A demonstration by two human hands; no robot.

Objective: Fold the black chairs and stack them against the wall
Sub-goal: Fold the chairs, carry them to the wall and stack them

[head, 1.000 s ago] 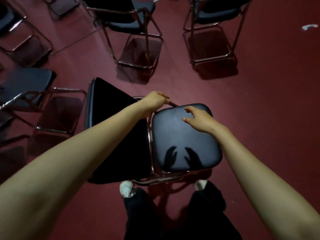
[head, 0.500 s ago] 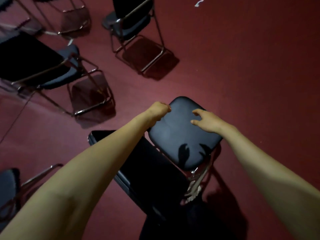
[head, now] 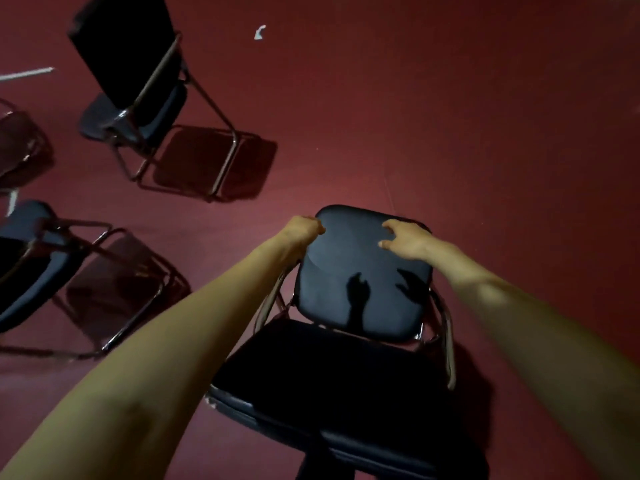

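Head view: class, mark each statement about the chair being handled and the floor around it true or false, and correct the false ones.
1. The left hand grips the seat pad at its left edge. True.
2. The right hand hangs clear of the pad. False: it rests on the pad, fingers spread.
3. The floor is blue. False: it is dark red.
4. An unfolded chair stands at upper left. True.
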